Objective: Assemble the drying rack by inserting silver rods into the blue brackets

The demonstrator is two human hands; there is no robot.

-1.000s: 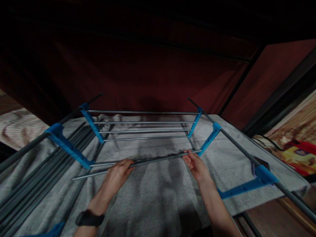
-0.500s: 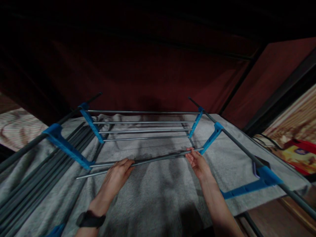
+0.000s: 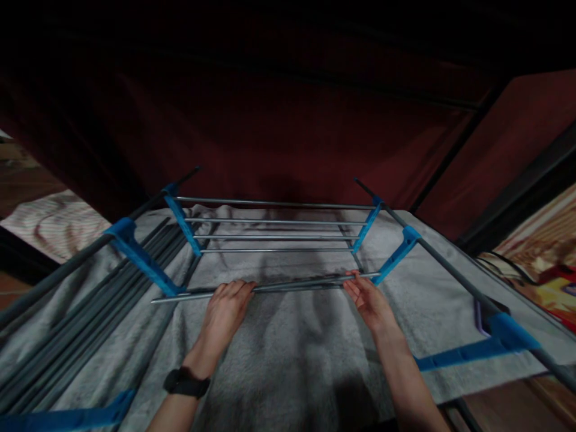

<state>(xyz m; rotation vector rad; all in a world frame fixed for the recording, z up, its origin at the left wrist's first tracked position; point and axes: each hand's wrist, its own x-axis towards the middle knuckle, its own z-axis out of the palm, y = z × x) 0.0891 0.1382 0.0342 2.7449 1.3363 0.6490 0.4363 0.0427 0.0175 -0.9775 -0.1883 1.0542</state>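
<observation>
I hold a thin grey metal rod (image 3: 297, 284) crosswise in both hands over a grey towel (image 3: 288, 354). My left hand (image 3: 228, 307), with a black watch on its wrist, grips the rod left of its middle. My right hand (image 3: 366, 297) pinches the rod near its right end, which meets a blue plastic bracket (image 3: 396, 255). The rod's left end lies beside another blue bracket (image 3: 143, 259) of a drying rack frame. Several rods (image 3: 274, 235) sit fitted between the far pair of blue brackets.
Several loose grey rods (image 3: 85, 327) lie in a bundle on the towel at the left. Grey side tubes (image 3: 468, 282) with more blue brackets (image 3: 490, 339) run down the right. A dark red fabric wall stands behind. Colourful items (image 3: 549, 270) lie at the right.
The rod has swung from slanted to nearly level, its left end rising toward the left blue bracket. Both hands moved up slightly with it, and the view shifted a little rightward.
</observation>
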